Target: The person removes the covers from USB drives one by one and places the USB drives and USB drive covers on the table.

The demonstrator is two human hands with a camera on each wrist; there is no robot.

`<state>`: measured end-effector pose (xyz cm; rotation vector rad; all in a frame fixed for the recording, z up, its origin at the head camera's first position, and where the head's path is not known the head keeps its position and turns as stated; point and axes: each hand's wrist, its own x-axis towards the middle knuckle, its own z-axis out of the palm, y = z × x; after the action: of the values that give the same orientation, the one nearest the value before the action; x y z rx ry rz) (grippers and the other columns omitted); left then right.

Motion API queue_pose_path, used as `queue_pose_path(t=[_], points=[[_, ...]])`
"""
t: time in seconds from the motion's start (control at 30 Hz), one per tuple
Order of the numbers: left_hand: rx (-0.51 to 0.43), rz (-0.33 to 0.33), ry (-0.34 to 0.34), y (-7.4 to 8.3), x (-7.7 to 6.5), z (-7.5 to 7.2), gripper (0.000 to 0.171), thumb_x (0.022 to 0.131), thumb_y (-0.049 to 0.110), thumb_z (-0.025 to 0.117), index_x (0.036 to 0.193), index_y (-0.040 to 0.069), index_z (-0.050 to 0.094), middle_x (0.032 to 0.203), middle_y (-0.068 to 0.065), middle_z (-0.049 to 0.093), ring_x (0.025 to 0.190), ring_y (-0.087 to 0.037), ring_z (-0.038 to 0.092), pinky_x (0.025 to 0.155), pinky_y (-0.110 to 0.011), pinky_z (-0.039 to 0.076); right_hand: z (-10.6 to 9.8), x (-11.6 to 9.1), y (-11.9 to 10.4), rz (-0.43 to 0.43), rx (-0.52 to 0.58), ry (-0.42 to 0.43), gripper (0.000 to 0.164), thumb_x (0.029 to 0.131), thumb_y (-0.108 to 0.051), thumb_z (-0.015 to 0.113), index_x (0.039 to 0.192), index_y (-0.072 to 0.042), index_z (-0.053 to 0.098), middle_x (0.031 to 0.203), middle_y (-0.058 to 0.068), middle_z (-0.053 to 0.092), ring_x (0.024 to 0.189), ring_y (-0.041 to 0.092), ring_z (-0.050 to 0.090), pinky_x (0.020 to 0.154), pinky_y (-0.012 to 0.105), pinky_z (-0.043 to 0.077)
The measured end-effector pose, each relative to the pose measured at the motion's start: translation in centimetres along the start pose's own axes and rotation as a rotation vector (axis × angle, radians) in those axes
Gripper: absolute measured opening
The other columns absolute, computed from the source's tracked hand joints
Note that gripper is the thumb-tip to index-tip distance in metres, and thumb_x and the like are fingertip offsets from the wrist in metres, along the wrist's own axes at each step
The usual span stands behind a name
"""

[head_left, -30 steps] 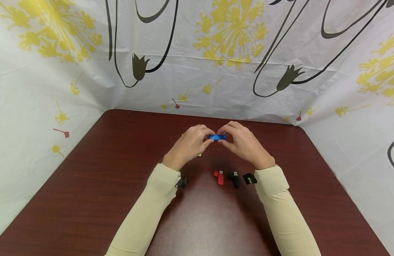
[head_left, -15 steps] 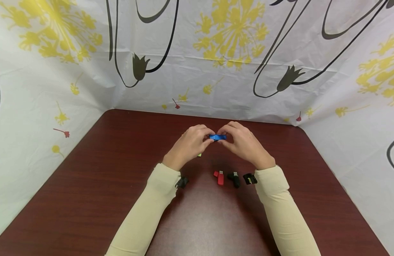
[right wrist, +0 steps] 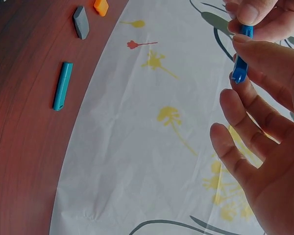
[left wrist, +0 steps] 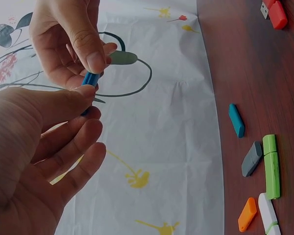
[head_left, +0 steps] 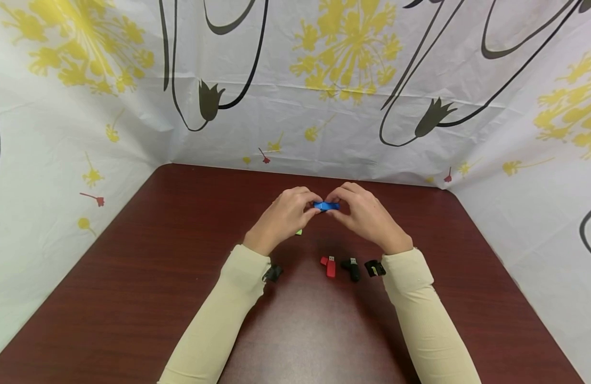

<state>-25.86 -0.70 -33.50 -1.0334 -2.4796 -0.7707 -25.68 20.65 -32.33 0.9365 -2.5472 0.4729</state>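
Observation:
A blue USB flash drive (head_left: pixel 326 206) is held level between both hands above the far half of the table. My left hand (head_left: pixel 286 212) pinches its left end between thumb and index finger. The right hand (head_left: pixel 364 210) pinches the opposite end the same way. In the left wrist view, the blue flash drive (left wrist: pixel 90 79) is mostly covered by fingertips, and the other left fingers are loosely bent. More of the blue flash drive (right wrist: pixel 240 68) shows in the right wrist view. Whether its cap and body are joined is hidden by the fingers.
On the table (head_left: pixel 189 229) lie a red flash drive (head_left: pixel 331 268) and a black one (head_left: pixel 354 269), plugs exposed. Teal (left wrist: pixel 236 120), grey (left wrist: pixel 252 159) and orange (left wrist: pixel 247 214) pieces lie near a green drive (left wrist: pixel 271 171) and a white one (left wrist: pixel 268 215). Patterned cloth (head_left: pixel 276 117) surrounds the table.

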Motion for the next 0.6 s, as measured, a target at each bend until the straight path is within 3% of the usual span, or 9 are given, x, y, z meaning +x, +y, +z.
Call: queue_pose_path(t=[0.6], points=[[-0.011, -0.003, -0.003, -0.18, 0.07, -0.10, 0.027, 0.090, 0.022, 0.068, 0.110, 0.005, 0.072, 0.099, -0.005, 0.069, 0.081, -0.008, 0.057, 0.073, -0.025, 0.059, 0.12, 0.07, -0.02, 0.006, 0.001, -0.010, 0.021, 0.085, -0.028, 0.074, 0.101, -0.016, 0.068, 0.099, 0.000, 0.062, 0.088, 0.012, 0.056, 0.074, 0.039, 0.055]])
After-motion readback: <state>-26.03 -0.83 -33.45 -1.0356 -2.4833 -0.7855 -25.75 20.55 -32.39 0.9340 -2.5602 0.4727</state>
